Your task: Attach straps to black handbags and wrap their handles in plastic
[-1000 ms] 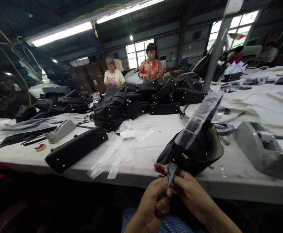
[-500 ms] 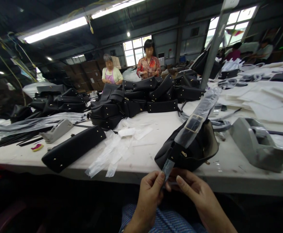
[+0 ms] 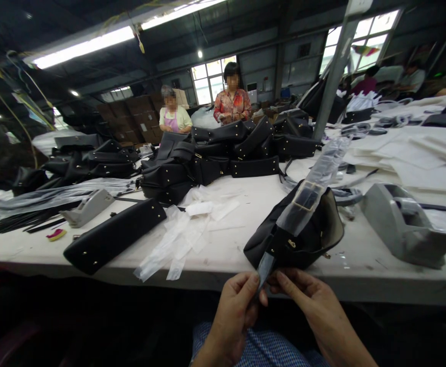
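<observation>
A black handbag (image 3: 261,232) lies open at the table's front edge, its beige lining showing on the right. Across it runs a strap in clear plastic wrap (image 3: 303,201) with a gold buckle under the film. My left hand (image 3: 235,300) pinches the plastic-wrapped lower end of the strap (image 3: 264,267), just in front of the table edge. Close beside it on the right, my right hand (image 3: 309,295) has thumb and fingertips pressed together; what lies between them is too small to make out.
A grey tape dispenser (image 3: 410,229) stands right, a smaller one (image 3: 88,208) left. A black bag (image 3: 113,234) and white wrapping strips (image 3: 184,229) lie left of centre. Black bags (image 3: 215,148) are piled behind; two people stand beyond. A metal post (image 3: 330,97) rises behind the handbag.
My right thumb has come down against the fingers, closing a gap seen before. My left hand keeps its pinch on the strap end. The view has shifted slightly.
</observation>
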The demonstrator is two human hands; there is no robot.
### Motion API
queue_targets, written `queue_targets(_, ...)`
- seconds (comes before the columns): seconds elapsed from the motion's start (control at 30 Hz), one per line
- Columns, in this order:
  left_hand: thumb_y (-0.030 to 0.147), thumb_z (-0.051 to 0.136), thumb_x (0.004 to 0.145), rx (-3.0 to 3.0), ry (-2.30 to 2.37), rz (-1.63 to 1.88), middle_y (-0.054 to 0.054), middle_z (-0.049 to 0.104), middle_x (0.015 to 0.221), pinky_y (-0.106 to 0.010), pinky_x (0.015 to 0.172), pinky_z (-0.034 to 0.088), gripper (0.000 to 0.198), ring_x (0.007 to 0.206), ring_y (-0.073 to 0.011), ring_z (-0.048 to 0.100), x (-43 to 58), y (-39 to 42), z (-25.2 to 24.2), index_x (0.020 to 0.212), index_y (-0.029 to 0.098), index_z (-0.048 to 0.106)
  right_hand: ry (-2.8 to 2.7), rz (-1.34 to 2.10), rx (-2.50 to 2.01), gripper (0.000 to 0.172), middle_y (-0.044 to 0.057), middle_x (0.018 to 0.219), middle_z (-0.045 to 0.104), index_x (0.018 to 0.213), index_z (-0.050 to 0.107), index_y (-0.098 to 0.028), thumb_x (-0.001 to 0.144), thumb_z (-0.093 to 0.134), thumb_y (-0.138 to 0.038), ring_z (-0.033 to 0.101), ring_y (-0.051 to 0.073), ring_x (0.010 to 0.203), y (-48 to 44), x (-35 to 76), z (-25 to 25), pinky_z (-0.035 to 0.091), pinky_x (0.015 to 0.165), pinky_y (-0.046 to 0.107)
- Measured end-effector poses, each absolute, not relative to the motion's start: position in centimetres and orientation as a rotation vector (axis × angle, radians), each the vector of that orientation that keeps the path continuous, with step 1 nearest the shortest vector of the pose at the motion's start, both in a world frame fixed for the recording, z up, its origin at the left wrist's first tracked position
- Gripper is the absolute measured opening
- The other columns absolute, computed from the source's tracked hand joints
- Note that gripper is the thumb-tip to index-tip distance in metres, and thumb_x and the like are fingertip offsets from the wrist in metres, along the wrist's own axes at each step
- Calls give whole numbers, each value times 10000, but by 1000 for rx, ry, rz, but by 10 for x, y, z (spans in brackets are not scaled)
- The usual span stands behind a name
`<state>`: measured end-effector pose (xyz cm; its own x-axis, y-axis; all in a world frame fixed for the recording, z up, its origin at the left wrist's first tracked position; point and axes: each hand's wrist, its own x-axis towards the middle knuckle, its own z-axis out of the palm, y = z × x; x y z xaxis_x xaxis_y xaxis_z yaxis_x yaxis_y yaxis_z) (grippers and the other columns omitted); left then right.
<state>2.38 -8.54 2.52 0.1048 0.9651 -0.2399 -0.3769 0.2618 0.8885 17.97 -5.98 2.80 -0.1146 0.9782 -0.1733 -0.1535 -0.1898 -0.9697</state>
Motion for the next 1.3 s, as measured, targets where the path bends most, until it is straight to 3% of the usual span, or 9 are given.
queue_targets(0.23, 446, 579, 957, 1231, 1273, 1262, -19, 639, 662, -172, 544, 381, 398, 567, -78, 490, 24, -87, 25, 754, 123, 694, -1199, 1427, -1258, 403, 70, 804, 792, 892, 793, -193, 731, 777, -562, 743, 222, 766, -65, 185, 21, 582, 719, 241)
queue_targets(0.4, 430, 597, 945, 1261, 1236, 1160, -49, 712, 749, -194, 535, 438, 333, 557, -103, 574, 18, -82, 23, 905, 131, 739, -1168, 1419, -1247, 413, 88, 856, 797, 916, 789, -182, 725, 788, -548, 752, 240, 804, -65, 186, 18, 598, 761, 267)
queue_targets(0.5, 407, 648, 916, 1270, 1175, 1115, -86, 740, 834, -244, 695, 521, 301, 762, -177, 678, 16, -76, 26, 923, 124, 750, -1176, 1377, -1263, 421, 92, 858, 796, 919, 788, -181, 723, 787, -553, 752, 241, 806, -62, 187, 16, 601, 755, 268)
queue_targets(0.6, 433, 673, 892, 1173, 1112, 1110, -87, 725, 875, -236, 634, 527, 345, 687, -150, 665, 17, -73, 30, 1036, 122, 710, -1170, 1342, -1265, 419, 92, 862, 795, 898, 788, -183, 718, 782, -561, 751, 236, 781, -60, 186, 16, 602, 734, 266)
queue_targets(0.7, 448, 670, 892, 1132, 1116, 1151, -67, 706, 908, -170, 492, 427, 408, 528, -64, 549, 21, -70, 31, 1166, 146, 657, -1172, 1319, -1262, 409, 87, 858, 795, 885, 786, -187, 707, 785, -555, 746, 228, 755, -59, 184, 19, 600, 702, 257)
queue_targets(0.83, 443, 672, 888, 1147, 1205, 1194, -37, 678, 766, -158, 457, 334, 354, 477, -35, 417, 25, -69, 29, 1012, 114, 717, -1192, 1323, -1286, 403, 83, 841, 792, 875, 787, -187, 707, 778, -554, 736, 221, 729, -61, 182, 22, 596, 681, 251)
queue_targets(1.13, 406, 728, 852, 1110, 1165, 1172, -16, 672, 762, -156, 501, 392, 288, 545, -61, 488, 27, -70, 26, 974, 145, 731, -1205, 1311, -1332, 413, 67, 763, 773, 894, 789, -181, 735, 759, -561, 714, 203, 697, -62, 187, 17, 577, 672, 239)
queue_targets(1.2, 374, 729, 852, 1173, 1209, 1220, -35, 708, 837, -179, 555, 463, 295, 623, -100, 581, 26, -71, 25, 1064, 168, 717, -1183, 1320, -1319, 414, 66, 763, 773, 895, 789, -180, 724, 769, -556, 711, 201, 690, -62, 186, 17, 576, 675, 240)
queue_targets(1.3, 282, 745, 838, 1386, 1345, 1384, -62, 740, 1034, -282, 838, 547, 331, 929, -193, 680, 27, -75, 22, 1161, 219, 704, -1176, 1337, -1314, 416, 60, 721, 765, 902, 787, -176, 723, 771, -551, 712, 204, 688, -63, 185, 17, 571, 669, 238)
